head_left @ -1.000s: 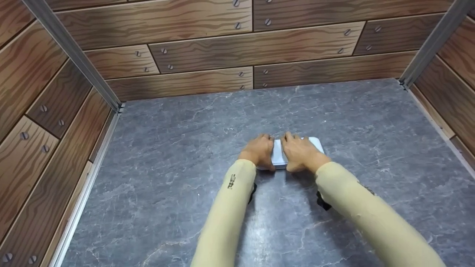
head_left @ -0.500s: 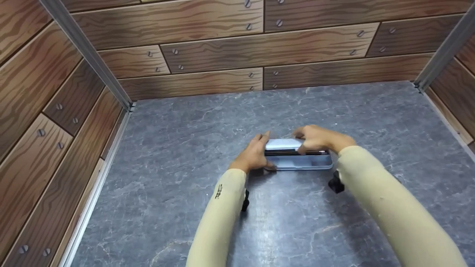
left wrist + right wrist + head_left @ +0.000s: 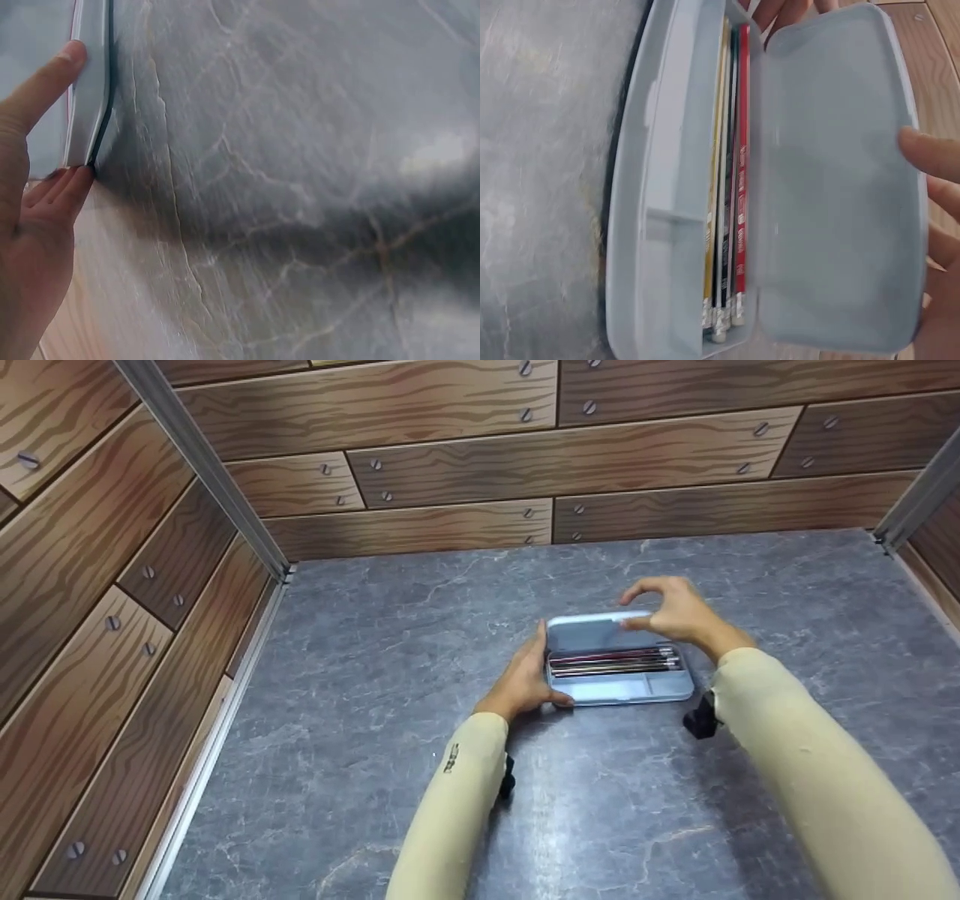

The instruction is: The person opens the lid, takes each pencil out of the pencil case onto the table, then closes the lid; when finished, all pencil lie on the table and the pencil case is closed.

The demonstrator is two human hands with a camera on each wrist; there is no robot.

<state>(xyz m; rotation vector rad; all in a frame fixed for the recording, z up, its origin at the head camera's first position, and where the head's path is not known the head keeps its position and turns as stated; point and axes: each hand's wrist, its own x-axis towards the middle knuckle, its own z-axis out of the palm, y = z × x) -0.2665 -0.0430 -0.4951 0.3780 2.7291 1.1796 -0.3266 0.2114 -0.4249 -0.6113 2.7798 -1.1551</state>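
Note:
A pale blue pencil case (image 3: 600,691) lies on the grey floor with its lid (image 3: 585,635) tipped back. Several pencils (image 3: 742,180), among them a red and a yellow one, lie in its long compartment beside the hinge. My left hand (image 3: 520,676) holds the case's left end, the thumb along the front wall and the fingers round the end in the left wrist view. At the lid's far edge my right hand (image 3: 680,611) makes a wide C; its thumb touches the rim, while its fingers lie behind the lid, partly hidden in the right wrist view.
Wood-patterned panels (image 3: 450,472) stand at the back and left, joined by a grey metal post (image 3: 217,472). Another post (image 3: 911,502) rises at the right corner. The marbled grey surface (image 3: 375,660) spreads around the case.
The lid has swung from closed to tipped back, uncovering the pencils. My right hand has moved from the case's top to the lid's far edge; my left hand stays at the left end.

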